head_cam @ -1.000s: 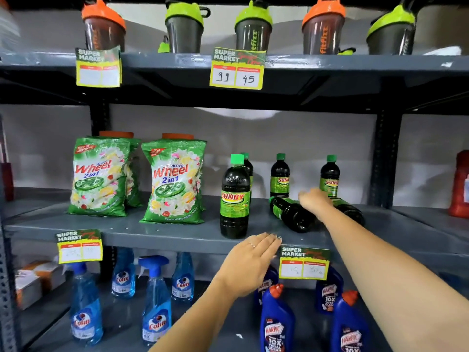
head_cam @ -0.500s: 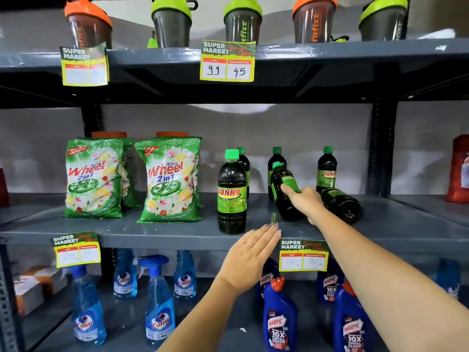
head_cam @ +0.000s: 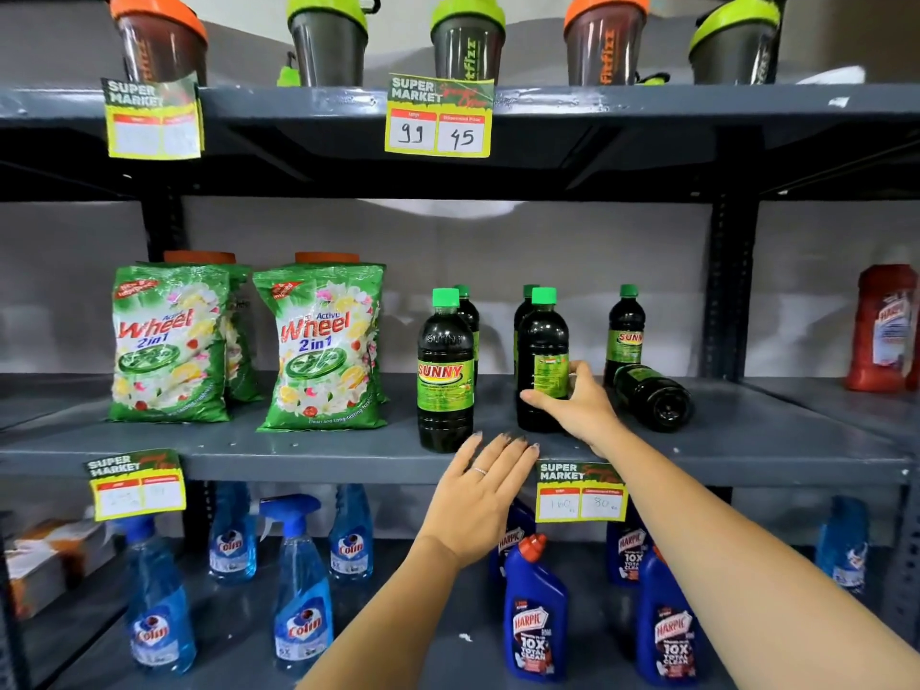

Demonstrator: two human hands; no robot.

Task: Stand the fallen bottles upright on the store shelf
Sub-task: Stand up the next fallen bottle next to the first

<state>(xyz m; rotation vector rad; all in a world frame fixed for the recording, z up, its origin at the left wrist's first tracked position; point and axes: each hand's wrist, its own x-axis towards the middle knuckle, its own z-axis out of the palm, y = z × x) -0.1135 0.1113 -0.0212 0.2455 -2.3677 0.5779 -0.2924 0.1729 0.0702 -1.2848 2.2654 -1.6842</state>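
Note:
On the grey middle shelf (head_cam: 308,448) stand several dark Sunny bottles with green caps. My right hand (head_cam: 577,405) grips one of them (head_cam: 541,341), upright on the shelf, its label turned away. Right of it another dark bottle (head_cam: 654,398) lies on its side, base toward me. A front bottle (head_cam: 444,371) stands upright at the left, with more upright ones behind and one at the back right (head_cam: 626,336). My left hand (head_cam: 485,495) rests flat with fingers spread on the shelf's front edge, holding nothing.
Two green Wheel detergent bags (head_cam: 321,346) stand at the shelf's left. A red bottle (head_cam: 883,326) is at far right. Shaker cups (head_cam: 468,39) line the top shelf. Blue Colin sprays (head_cam: 303,590) and Harpic bottles (head_cam: 535,610) fill the lower shelf. Price tags (head_cam: 580,493) hang off edges.
My right hand took a fallen bottle, tilted it up and set it upright on the shelf. The left hand stayed on the shelf edge. The other fallen bottle has not moved.

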